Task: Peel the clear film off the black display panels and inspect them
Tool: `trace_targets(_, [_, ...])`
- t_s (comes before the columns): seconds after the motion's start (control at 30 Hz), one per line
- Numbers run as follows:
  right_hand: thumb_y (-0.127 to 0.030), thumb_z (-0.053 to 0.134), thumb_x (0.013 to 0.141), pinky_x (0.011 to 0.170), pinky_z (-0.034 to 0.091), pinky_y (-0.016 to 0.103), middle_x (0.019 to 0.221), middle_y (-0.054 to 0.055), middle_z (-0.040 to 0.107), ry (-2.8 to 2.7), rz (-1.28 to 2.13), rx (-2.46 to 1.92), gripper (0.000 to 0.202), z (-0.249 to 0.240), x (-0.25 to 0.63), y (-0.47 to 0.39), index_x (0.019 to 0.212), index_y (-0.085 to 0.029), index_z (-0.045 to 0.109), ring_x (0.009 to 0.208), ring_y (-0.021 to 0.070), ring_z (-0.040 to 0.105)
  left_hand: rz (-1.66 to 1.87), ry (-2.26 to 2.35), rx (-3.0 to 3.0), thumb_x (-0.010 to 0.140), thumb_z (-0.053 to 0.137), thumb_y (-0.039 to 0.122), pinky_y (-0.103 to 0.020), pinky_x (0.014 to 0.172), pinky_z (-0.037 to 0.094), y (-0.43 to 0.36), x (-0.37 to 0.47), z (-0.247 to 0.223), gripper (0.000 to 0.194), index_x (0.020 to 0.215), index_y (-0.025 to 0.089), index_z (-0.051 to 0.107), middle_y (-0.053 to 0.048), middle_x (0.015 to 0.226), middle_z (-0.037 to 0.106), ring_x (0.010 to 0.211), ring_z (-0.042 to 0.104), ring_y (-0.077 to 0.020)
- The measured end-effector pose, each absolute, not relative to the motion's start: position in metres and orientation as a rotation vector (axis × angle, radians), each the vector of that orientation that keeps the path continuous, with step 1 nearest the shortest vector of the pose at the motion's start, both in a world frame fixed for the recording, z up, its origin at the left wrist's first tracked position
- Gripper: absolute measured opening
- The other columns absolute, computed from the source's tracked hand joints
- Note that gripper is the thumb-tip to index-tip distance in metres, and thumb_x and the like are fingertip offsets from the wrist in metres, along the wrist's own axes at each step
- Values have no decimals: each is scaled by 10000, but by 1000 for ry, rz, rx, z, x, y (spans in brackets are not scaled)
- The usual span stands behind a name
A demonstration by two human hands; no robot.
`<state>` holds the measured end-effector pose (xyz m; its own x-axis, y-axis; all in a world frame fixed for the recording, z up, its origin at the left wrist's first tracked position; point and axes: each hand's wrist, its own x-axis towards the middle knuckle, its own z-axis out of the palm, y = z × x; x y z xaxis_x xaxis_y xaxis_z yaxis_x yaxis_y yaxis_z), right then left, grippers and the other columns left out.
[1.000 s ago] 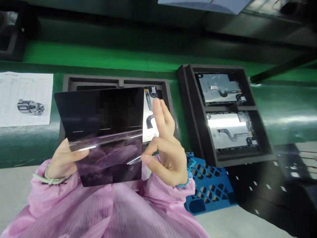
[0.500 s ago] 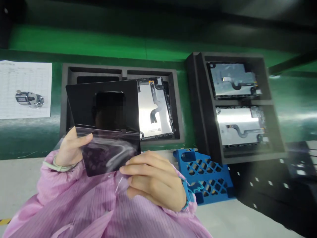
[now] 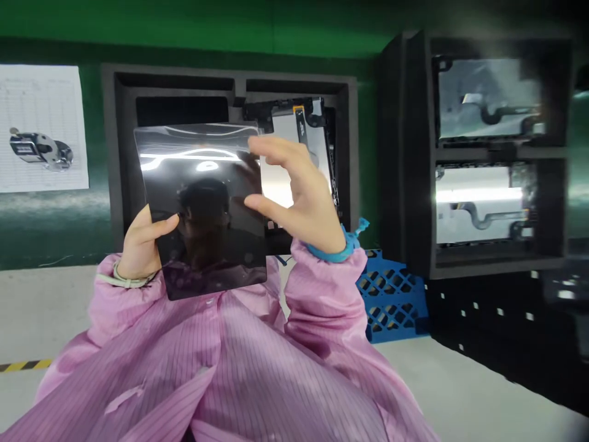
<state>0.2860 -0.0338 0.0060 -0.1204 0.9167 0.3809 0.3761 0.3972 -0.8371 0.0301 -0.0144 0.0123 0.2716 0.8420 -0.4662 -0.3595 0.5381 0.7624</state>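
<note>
My left hand [image 3: 143, 244] grips the left edge of a black, glossy tablet screen [image 3: 211, 236], with the thumb on its face. The screen is tilted toward me and mirrors a dark outline and bright lights. Clear film [image 3: 197, 136] shows at its top edge, slightly rippled. Beside the upper right edge, my right hand [image 3: 299, 190] is raised, thumb and fingers apart. Its fingertips overlap the screen's edge; whether they touch the film I cannot tell. Behind the screen lies a foam tray [image 3: 347, 153] holding a silver-backed display part [image 3: 280, 178] with a ribbon cable.
On the right stands another foam tray [image 3: 499, 263] with two silver-backed display parts in separate compartments. A blue lattice plastic piece [image 3: 396, 301] lies below it. At left, a metal tally counter [image 3: 41, 150] sits on a printed sheet [image 3: 50, 92] on the green bench [image 3: 27, 239].
My right hand has moved from the screen's lower right corner up to its upper right edge, opening its fingers. The film, bunched over the lower half before, now reaches the top. The view has shifted.
</note>
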Motion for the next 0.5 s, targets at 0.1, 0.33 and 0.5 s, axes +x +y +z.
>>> trace_targets(0.1, [-435, 630, 956, 1080, 552, 455, 1491, 46, 570, -1600, 716, -1280, 493, -2, 290, -25, 1425, -310, 547, 1394, 265, 542, 895, 959, 580, 767, 758, 80, -467, 1070, 567, -14, 29, 8, 368, 1127, 152, 730, -57, 1021, 802, 1176, 706, -297])
trace_targets(0.33, [-293, 618, 953, 917, 584, 344, 1238, 71, 726, -1422, 739, -1762, 435, 1, 283, 11, 1375, -192, 599, 1062, 201, 703, 853, 944, 663, 773, 763, 90, -489, 1120, 546, -13, 32, 6, 339, 1107, 139, 729, -76, 1055, 800, 1201, 700, -302])
trace_targets(0.5, [-191, 531, 984, 959, 531, 428, 1126, 48, 759, -1506, 491, -2031, 193, 22, 267, 16, 1057, -250, 699, 991, 243, 707, 873, 894, 635, 756, 773, 91, -520, 1136, 530, -13, 35, 2, 347, 1095, 142, 721, -80, 1051, 801, 1241, 678, -319])
